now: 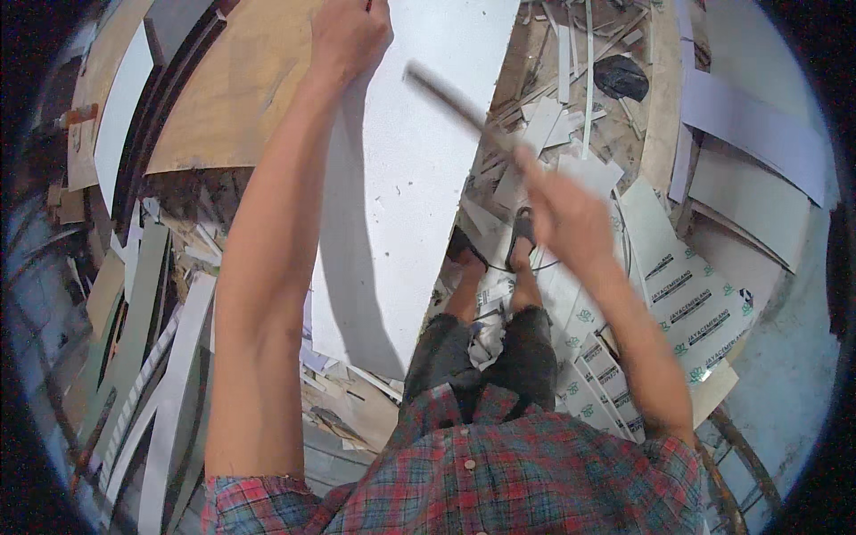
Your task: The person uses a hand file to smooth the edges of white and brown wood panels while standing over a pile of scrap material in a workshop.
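Note:
My left hand [348, 36] reaches far up and presses on the top of a tall white board [406, 169], close to where it meets a brown plywood sheet [236, 89]. My right hand [566, 214] is blurred and grips a thin dark rod [450, 98] that points up and left over the white board. My legs, in dark shorts and sandals, stand right beside the board's lower edge.
Offcut strips and white scraps [553, 116] litter the floor around my feet. Printed white sheets [687, 303] lie at the right. Long pale strips [169, 392] lean at the left. A dark lump [621, 78] lies at the upper right. More white panels [758, 134] lie at the far right.

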Demonstrator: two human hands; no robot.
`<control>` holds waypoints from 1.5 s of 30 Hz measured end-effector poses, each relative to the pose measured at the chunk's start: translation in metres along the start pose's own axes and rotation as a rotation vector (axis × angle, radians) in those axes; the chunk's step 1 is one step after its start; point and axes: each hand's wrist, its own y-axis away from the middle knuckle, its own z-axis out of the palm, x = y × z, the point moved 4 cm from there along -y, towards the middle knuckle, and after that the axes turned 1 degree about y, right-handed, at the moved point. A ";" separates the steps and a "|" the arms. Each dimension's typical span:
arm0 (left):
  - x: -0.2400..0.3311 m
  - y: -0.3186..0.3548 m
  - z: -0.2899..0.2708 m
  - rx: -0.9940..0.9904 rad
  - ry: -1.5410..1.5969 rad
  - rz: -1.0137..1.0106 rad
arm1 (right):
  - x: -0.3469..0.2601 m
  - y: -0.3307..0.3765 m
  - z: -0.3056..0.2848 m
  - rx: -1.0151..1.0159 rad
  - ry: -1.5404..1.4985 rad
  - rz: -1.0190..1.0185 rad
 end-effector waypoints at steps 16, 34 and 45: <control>0.008 0.004 0.000 -0.055 0.046 -0.079 | -0.060 0.063 0.008 -0.080 -0.030 -0.006; 0.037 0.307 -0.126 -0.335 0.227 -0.799 | -0.012 0.020 0.012 0.003 -0.442 -0.118; 0.029 0.305 -0.124 -0.261 0.301 -0.743 | -0.032 0.017 0.021 -0.087 -0.348 -0.228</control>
